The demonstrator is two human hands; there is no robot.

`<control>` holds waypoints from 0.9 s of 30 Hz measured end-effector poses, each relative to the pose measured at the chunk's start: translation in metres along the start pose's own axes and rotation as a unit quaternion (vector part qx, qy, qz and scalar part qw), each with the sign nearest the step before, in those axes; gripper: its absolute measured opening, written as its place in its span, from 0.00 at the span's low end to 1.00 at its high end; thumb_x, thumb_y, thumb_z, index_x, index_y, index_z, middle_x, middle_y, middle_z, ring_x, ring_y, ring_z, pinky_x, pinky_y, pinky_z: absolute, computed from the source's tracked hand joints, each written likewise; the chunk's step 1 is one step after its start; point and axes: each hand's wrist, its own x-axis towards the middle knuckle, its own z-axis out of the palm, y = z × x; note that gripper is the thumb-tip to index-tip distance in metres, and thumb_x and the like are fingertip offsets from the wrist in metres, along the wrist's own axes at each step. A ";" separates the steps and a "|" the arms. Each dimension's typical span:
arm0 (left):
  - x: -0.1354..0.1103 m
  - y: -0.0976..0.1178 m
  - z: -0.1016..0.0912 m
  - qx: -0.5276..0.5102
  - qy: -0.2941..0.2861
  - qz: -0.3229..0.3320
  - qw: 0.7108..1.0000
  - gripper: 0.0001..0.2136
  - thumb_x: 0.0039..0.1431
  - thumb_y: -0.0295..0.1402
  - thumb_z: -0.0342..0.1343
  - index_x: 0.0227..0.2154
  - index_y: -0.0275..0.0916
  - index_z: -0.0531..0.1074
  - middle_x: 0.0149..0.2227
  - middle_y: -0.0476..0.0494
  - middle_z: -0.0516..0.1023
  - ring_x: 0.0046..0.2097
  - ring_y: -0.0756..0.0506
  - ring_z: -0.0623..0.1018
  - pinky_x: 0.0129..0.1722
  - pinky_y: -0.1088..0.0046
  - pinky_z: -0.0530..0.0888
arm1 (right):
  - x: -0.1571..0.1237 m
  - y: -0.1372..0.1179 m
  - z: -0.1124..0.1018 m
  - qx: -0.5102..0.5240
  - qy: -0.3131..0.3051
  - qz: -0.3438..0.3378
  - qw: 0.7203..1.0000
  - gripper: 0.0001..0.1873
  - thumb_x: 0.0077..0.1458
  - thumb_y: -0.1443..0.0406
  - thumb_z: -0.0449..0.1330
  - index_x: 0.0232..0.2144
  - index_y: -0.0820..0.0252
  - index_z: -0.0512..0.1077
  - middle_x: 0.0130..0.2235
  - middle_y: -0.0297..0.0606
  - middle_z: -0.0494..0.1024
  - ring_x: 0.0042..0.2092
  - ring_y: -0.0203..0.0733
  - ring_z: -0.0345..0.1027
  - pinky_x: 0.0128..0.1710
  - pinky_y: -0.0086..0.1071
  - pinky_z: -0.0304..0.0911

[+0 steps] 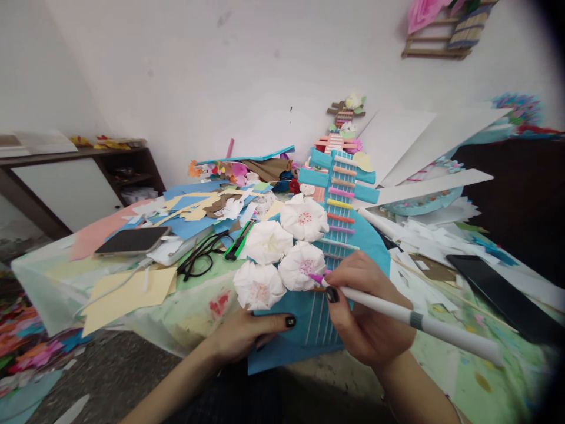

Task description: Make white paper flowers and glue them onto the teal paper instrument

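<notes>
My right hand (pixel 375 312) is closed around a white-barrelled marker (pixel 459 338). Its pink tip touches, or nearly touches, a white paper flower (pixel 301 266) with pink specks at the centre. Several such flowers sit on the left side of a blue paper guitar (pixel 375 235); one of them, a white flower (pixel 268 242), has a pale, yellowish centre. Coloured strips and white strings run along the guitar's neck. At the near edge, my left hand (pixel 241 334) grips the blue body, thumb on top and the other fingers mostly hidden beneath.
Left on the table lie a phone (pixel 132 240), a green box cutter (pixel 239 240), black-framed glasses (pixel 200 256) and yellow paper (pixel 128 297). Paper scraps (pixel 194 203) pile behind. On the right are white paper strips (pixel 435 235) and a black phone (pixel 498 291).
</notes>
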 end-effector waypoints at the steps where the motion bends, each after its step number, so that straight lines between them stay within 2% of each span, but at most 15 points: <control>1: 0.000 0.000 0.000 -0.001 0.000 -0.002 1.000 0.20 0.47 0.43 0.62 0.14 0.38 0.60 0.11 0.58 0.54 0.15 0.56 0.54 0.16 0.76 0.48 | 0.000 0.000 0.000 -0.002 -0.002 0.001 1.000 0.12 0.48 0.78 0.54 0.34 0.61 0.68 0.27 0.36 0.70 0.28 0.38 0.62 0.27 0.36 0.60; 6: -0.001 0.001 0.001 0.013 0.001 -0.008 1.000 0.21 0.48 0.43 0.61 0.12 0.38 0.58 0.11 0.57 0.54 0.16 0.56 0.54 0.17 0.76 0.48 | -0.002 0.001 0.000 0.002 -0.018 0.009 1.000 0.13 0.48 0.78 0.54 0.34 0.60 0.67 0.27 0.36 0.70 0.28 0.39 0.63 0.27 0.36 0.59; 14: 0.000 -0.001 -0.001 0.005 -0.002 0.004 1.000 0.21 0.48 0.44 0.61 0.13 0.38 0.59 0.10 0.57 0.53 0.15 0.56 0.53 0.16 0.76 0.48 | -0.002 0.000 -0.001 0.003 0.028 0.004 1.000 0.14 0.47 0.78 0.54 0.35 0.60 0.68 0.27 0.35 0.70 0.28 0.38 0.62 0.26 0.36 0.59; 19: 0.000 -0.004 -0.001 -0.013 0.012 0.012 1.000 0.18 0.48 0.41 0.62 0.16 0.37 0.62 0.11 0.58 0.55 0.16 0.57 0.53 0.16 0.77 0.47 | -0.005 0.002 -0.002 -0.007 0.015 0.007 1.000 0.13 0.47 0.79 0.54 0.35 0.62 0.67 0.28 0.35 0.68 0.29 0.37 0.61 0.27 0.36 0.58; 27: 0.001 -0.006 -0.002 -0.008 0.001 0.010 1.000 0.20 0.49 0.42 0.61 0.14 0.38 0.60 0.11 0.57 0.54 0.16 0.57 0.53 0.16 0.77 0.47 | -0.006 0.004 -0.001 -0.014 0.001 0.025 1.000 0.10 0.49 0.79 0.55 0.34 0.63 0.67 0.28 0.35 0.67 0.30 0.37 0.61 0.28 0.36 0.57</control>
